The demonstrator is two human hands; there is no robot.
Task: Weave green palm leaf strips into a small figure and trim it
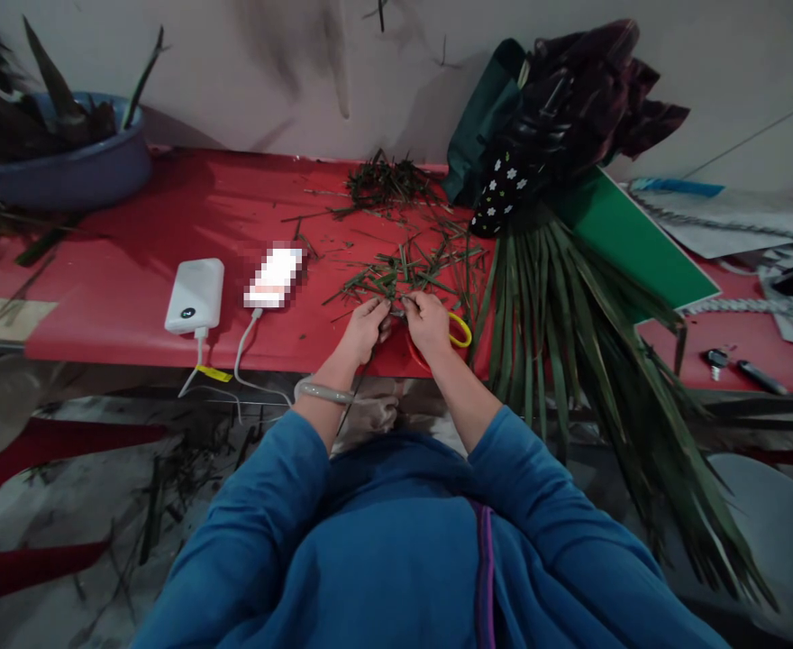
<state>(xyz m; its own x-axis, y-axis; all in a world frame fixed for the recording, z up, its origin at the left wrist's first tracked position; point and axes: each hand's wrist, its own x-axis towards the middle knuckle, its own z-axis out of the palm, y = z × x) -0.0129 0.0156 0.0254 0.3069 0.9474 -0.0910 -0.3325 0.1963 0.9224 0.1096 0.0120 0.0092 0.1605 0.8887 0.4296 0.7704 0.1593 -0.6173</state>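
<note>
My left hand [368, 326] and my right hand [427, 323] meet close together over the front of the red-covered table [167, 207]. Fingers on both are closed in a pinch around a thin dark leaf strip, and part of it trails down below my left hand. Its exact shape between the fingertips is too small to make out. Scissors with a yellow handle loop [462, 330] lie beside and partly under my right hand. Just beyond my fingers are scattered green leaf scraps [403, 269].
Long palm leaves [545, 297] hang over the table edge at right, near a green board [630, 239]. A white power bank [195, 295] is cabled near a lit phone [275, 278]. A blue basin [65, 171] stands at left. Keys [715, 361] lie far right.
</note>
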